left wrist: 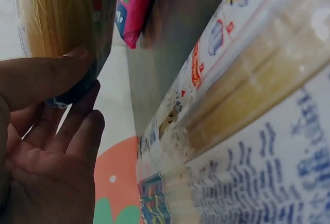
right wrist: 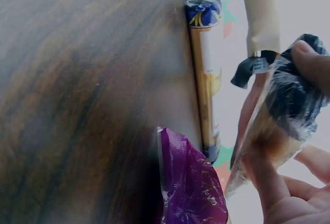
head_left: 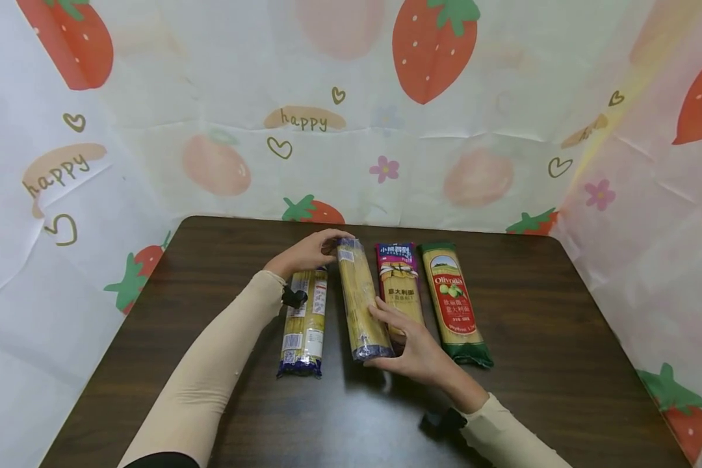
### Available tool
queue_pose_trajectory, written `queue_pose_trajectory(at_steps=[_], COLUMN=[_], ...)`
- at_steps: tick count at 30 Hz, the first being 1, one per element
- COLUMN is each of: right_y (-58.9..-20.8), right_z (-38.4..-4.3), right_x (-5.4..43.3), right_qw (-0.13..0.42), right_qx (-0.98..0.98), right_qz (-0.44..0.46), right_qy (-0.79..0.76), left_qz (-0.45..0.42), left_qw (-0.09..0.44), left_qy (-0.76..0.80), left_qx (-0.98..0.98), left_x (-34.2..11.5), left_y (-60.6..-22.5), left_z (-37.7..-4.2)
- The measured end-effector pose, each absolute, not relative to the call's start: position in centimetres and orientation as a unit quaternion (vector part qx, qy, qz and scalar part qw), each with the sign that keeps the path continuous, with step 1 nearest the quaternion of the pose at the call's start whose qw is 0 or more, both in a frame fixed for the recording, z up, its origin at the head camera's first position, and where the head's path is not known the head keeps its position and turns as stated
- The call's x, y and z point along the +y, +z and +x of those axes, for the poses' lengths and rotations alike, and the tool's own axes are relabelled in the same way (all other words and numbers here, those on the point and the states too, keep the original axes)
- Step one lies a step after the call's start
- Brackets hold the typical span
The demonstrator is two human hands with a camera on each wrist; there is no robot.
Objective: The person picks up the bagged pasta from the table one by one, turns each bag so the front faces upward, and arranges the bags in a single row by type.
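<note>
A clear-wrapped pack of spaghetti point(head_left: 359, 299) with dark blue ends is held over the table between both hands. My left hand point(head_left: 312, 252) grips its far end; in the left wrist view the thumb lies across the wrapper, fingers on the other side. At the near end my right hand point(head_left: 414, 351) holds it, the thumb on the crinkled blue end point(right wrist: 294, 100) in the right wrist view. Another spaghetti pack point(head_left: 303, 325) lies below my left wrist. Just right of the held pack is a pink-and-purple pasta pack point(head_left: 400, 286), partly covered by my right hand.
A green-and-red pasta pack point(head_left: 457, 302) lies at the right of the row. All of this is on a dark wood table point(head_left: 538, 351). Printed cloth walls point(head_left: 339, 162) stand behind and at both sides of the table.
</note>
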State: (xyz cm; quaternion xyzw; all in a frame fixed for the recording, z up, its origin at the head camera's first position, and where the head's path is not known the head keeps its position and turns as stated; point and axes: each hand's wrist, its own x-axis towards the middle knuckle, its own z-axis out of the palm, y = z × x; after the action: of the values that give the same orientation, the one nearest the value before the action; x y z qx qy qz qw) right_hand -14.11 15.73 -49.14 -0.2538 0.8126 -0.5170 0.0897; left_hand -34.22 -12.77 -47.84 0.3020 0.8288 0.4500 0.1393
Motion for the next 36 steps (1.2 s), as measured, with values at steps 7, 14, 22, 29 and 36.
queue_pose_trajectory(at_steps=[7, 14, 22, 29, 36], right_y=[-49.46, -49.59, -49.49, -49.58, -49.47], right_z=[-14.04, -13.97, -13.87, -13.84, -13.98], right_x=[15.86, 15.97, 15.83, 15.86, 15.96], right_qw=[0.093, 0.079, 0.082, 0.086, 0.074], right_qx=[0.789, 0.765, 0.724, 0.710, 0.713], right_qz=[-0.266, -0.286, -0.297, -0.297, -0.304], right_qy=[-0.546, -0.572, -0.618, -0.633, -0.628], left_qz=[0.292, 0.275, 0.293, 0.280, 0.255], left_qw=[0.121, 0.113, 0.152, 0.212, 0.239], left_qy=[0.434, 0.437, 0.489, 0.536, 0.588], left_qx=[0.844, 0.849, 0.807, 0.768, 0.729], left_x=[-13.07, -13.31, -13.37, -13.42, -13.37], left_y=[-48.32, -48.35, -48.25, -48.56, -48.70], left_z=[-34.34, -34.28, -34.06, -34.03, -34.01])
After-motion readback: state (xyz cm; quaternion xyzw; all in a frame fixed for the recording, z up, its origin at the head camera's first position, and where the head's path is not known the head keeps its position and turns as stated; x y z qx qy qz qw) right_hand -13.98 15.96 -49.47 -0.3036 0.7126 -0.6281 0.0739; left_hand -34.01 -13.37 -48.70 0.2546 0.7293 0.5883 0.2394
